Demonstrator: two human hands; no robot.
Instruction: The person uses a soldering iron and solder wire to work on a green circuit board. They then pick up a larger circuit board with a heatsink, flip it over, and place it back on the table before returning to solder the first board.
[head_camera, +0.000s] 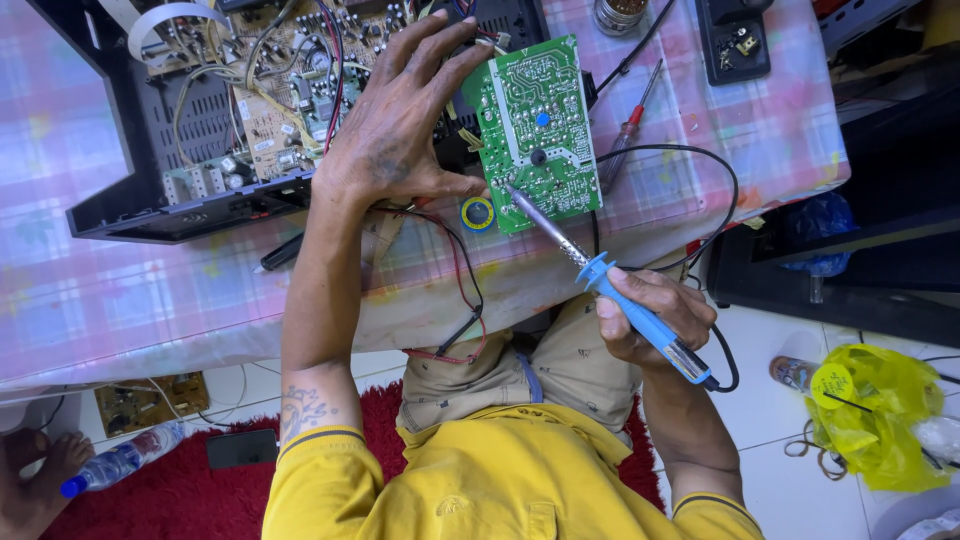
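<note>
Green circuit board (535, 125), propped on edge upon the opened black chassis (150, 200): steadied by splayed left hand (395, 125); right hand (655, 315), nearer the body, clenched a blue soldering iron (600, 272), shaft angled up-left, tip at the board's lower edge.

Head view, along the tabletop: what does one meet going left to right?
Black open chassis → brown circuit board → left hand → green circuit board → red-handled screwdriver → small black device.
</note>
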